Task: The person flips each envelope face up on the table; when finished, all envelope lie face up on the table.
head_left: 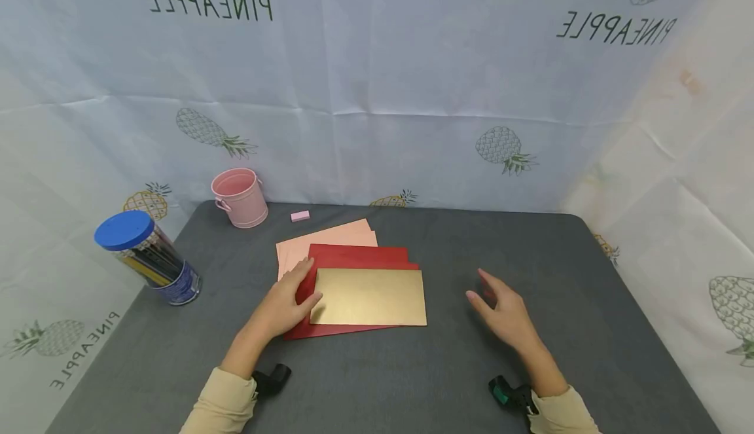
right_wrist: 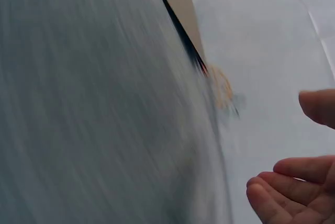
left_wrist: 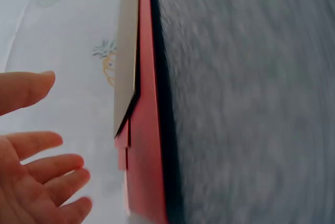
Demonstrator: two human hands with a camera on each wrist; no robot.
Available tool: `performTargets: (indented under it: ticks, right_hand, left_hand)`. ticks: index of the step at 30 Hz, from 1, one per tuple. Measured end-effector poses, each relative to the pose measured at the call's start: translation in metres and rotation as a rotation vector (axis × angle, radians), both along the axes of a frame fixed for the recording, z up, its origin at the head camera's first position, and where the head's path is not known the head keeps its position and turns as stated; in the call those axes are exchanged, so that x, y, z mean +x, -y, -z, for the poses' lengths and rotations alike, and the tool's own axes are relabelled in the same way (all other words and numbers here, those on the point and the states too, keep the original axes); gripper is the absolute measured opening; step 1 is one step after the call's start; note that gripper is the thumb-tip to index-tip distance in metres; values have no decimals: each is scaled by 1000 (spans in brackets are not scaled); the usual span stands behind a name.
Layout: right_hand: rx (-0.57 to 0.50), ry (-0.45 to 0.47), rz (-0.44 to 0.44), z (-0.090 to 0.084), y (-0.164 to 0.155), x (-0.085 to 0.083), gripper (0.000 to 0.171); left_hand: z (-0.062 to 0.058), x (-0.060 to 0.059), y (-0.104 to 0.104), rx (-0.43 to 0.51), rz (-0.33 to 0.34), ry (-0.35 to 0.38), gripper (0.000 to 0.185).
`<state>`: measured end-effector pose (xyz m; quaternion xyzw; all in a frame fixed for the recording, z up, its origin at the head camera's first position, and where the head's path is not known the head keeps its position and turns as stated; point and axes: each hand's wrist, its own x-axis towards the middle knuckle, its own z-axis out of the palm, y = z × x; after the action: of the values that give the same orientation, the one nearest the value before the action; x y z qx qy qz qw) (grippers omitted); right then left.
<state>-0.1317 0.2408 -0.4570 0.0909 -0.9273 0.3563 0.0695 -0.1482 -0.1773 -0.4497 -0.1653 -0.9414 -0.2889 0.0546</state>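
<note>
On grey table [head_left: 589, 303], left hand [head_left: 287, 306] flat at gold sheet [head_left: 370, 296] edge, right hand [head_left: 505, 313] relaxed, empty.

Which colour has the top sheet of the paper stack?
Gold; the gold rectangular sheet shows best in the head view.

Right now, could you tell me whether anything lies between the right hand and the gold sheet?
Nothing visible does: only bare grey table lies between the right hand and the gold sheet. The left hand rests at the sheet's far side.
</note>
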Motion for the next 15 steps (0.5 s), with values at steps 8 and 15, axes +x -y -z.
performTargets:
  ticks: [8,15]
  right_hand:
    - [-331,205,-67,14,44,0,53]
    - [-381,282,-36,20,68,-5,52]
  left_hand:
    - [16,-1,-2,211,6,53,63]
    - [25,-1,-5,328,-21,99,63]
